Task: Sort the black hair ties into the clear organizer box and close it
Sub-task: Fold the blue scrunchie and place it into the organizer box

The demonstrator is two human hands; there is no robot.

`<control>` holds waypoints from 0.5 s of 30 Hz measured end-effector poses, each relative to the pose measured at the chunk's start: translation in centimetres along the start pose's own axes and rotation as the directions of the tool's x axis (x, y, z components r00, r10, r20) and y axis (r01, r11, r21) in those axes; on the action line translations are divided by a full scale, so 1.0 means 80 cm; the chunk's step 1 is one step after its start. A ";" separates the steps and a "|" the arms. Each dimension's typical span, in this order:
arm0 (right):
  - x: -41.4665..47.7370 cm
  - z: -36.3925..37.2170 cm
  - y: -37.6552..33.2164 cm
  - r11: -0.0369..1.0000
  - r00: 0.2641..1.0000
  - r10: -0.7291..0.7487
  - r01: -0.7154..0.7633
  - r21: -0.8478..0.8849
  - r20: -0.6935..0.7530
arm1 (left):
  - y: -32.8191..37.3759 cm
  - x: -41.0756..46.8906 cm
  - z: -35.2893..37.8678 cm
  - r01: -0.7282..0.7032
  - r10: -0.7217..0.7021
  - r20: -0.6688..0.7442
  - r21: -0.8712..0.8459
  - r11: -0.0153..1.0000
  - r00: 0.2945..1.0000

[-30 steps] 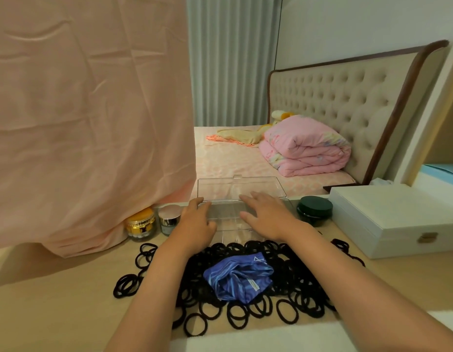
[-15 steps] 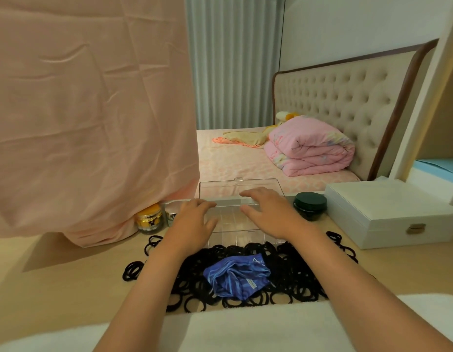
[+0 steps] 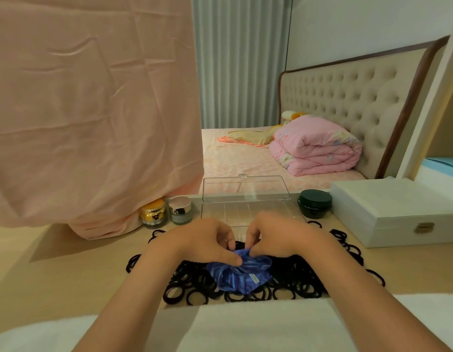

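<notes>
Far left, the pink drape (image 3: 93, 110) hangs low over the table (image 3: 68, 275), with the gold jar (image 3: 154, 214) and silver jar (image 3: 180, 210) just beside its hem. I see no trouble there.

My left hand (image 3: 205, 240) has thumb and fingers curled, pinching the top of the blue cloth (image 3: 242, 275). That cloth lies on the middle of the ties (image 3: 192, 293), a loose black heap between the table's near edge and the box (image 3: 220, 212). I can make out none in the box, though my hands hide its near part. My right hand (image 3: 278, 237) pinches the same blue edge from the other side, fingers curled.

The first risk I see is in the lift. If loops are caught in the cloth's folds, they will likely come up with it and drop over the near edge.

The second is the box. It looks light, and its lid (image 3: 245, 186) stands upright at the back. A knuckle could push it towards the green jar (image 3: 314, 203) or knock the lid down.

Its cells look small, so springy ties may pop out and block the closing. On the right, the outermost ties lie near the white case (image 3: 388, 212) and are easy to overlook.
</notes>
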State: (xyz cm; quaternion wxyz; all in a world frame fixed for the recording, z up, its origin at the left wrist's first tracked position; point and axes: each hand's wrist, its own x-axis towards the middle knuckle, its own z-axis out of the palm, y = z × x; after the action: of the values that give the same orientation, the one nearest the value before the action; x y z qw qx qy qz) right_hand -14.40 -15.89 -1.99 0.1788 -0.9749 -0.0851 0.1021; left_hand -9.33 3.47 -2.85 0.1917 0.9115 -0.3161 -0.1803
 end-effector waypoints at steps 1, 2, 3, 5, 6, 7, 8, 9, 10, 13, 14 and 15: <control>-0.002 -0.005 0.000 1.000 0.999 -0.015 0.016 0.014 -0.036 | 0.000 0.001 0.001 -0.015 0.015 -0.014 -0.035 0.999 1.000; -0.005 -0.011 0.000 0.999 0.996 -0.032 0.034 0.024 -0.085 | 0.000 0.002 0.000 -0.034 0.031 -0.041 -0.086 0.996 0.999; -0.009 -0.018 -0.001 0.998 0.988 -0.045 0.051 0.032 -0.147 | 0.001 0.002 -0.001 -0.056 0.044 -0.079 -0.159 0.986 0.996; -0.017 -0.030 -0.005 0.993 0.956 -0.078 0.099 0.059 -0.284 | 0.005 0.002 -0.004 -0.104 0.048 -0.158 -0.371 0.923 0.986; -0.021 -0.035 -0.006 0.987 0.933 -0.098 0.136 0.087 -0.347 | 0.008 0.003 -0.004 -0.113 0.033 -0.171 -0.481 0.870 0.985; -0.025 -0.039 -0.009 0.976 0.907 -0.115 0.180 0.126 -0.406 | 0.012 0.004 -0.005 -0.105 0.015 -0.161 -0.572 0.814 0.987; -0.028 -0.043 -0.012 0.962 0.880 -0.125 0.220 0.162 -0.458 | 0.014 0.005 -0.005 -0.087 -0.007 -0.145 -0.635 0.767 0.989; -0.031 -0.045 -0.014 0.949 0.855 -0.128 0.253 0.187 -0.503 | 0.016 0.006 -0.006 -0.074 -0.024 -0.135 -0.678 0.731 0.991; -0.032 -0.047 -0.015 0.937 0.831 -0.125 0.278 0.209 -0.542 | 0.018 0.006 -0.007 -0.074 -0.031 -0.134 -0.712 0.698 0.990; -0.032 -0.049 -0.017 0.886 0.752 -0.099 0.365 0.287 -0.652 | 0.023 0.003 -0.011 -0.162 0.011 -0.191 -0.801 0.576 0.982; -0.031 -0.048 -0.017 0.868 0.727 -0.087 0.391 0.306 -0.681 | 0.026 0.000 -0.014 -0.209 0.025 -0.234 -0.810 0.548 0.972; -0.029 -0.047 -0.018 0.853 0.706 -0.079 0.413 0.318 -0.704 | 0.030 -0.003 -0.018 -0.254 0.027 -0.283 -0.810 0.528 0.959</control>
State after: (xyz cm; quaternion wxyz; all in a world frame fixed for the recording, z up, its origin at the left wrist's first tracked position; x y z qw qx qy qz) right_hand -15.97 -16.28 2.36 0.4316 -0.8544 -0.1223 -0.2622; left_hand -10.06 2.20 -0.49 0.6545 0.6934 -0.2388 -0.1841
